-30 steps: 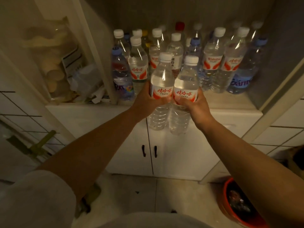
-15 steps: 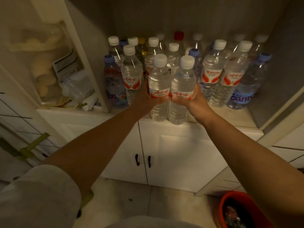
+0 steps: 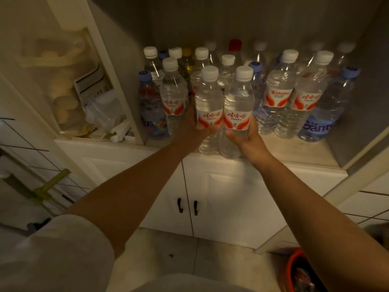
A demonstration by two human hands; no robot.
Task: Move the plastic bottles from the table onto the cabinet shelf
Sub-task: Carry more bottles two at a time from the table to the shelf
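Dim cabinet shelf [image 3: 294, 152] carries crowded bottles; at its front edge two white-capped bottles stand side by side, left bottle [image 3: 208, 106] gripped by left hand [image 3: 195, 129], right bottle [image 3: 239, 110] by right hand [image 3: 250, 138], fingers curled round each.

Held bottles [image 3: 223, 114] read 娃哈哈 (another [image 3: 279, 98]: Wahaha).

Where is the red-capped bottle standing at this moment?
In the head view, the red-capped bottle stands in the back row on the cabinet shelf, near the middle, behind the white-capped bottles.
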